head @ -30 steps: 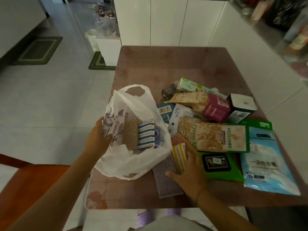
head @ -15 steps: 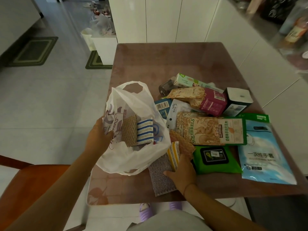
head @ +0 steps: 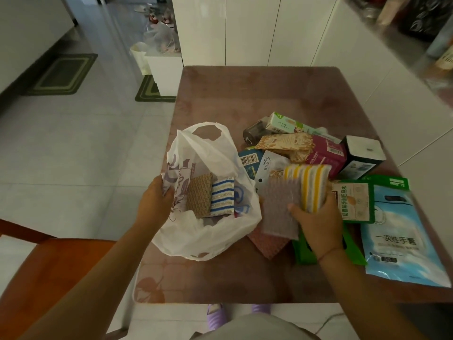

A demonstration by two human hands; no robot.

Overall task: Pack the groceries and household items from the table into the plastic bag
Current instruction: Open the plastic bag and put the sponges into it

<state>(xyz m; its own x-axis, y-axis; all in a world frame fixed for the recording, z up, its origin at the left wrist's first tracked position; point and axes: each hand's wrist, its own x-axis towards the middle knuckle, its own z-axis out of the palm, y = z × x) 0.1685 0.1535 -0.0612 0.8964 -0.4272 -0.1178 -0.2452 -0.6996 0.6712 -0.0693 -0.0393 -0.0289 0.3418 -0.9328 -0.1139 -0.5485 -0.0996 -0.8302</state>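
Note:
A white plastic bag (head: pixel 208 231) stands open on the brown table (head: pixel 257 94). My left hand (head: pixel 154 204) grips its left rim. Inside lie a tan scouring pad (head: pixel 199 195) and a blue-striped sponge cloth (head: pixel 222 197). My right hand (head: pixel 316 219) holds a bundle lifted just right of the bag: a yellow-striped sponge cloth (head: pixel 311 182) and a grey-purple mesh pad (head: pixel 279 207). A pink pad (head: pixel 269 244) shows beneath it. Other goods lie behind and to the right.
On the table's right half lie a squirrel-print snack pack (head: pixel 353 202), a blue glove pouch (head: pixel 397 231), a green wipes pack (head: pixel 304 251), a dark box (head: pixel 362 155), a magenta packet (head: pixel 326 155) and a green-white carton (head: pixel 289 123). A wooden chair (head: pixel 49 278) stands at lower left.
My right hand has picked the striped cloth and mesh pad off the table and raised them beside the bag. My left hand keeps its hold on the bag's rim.

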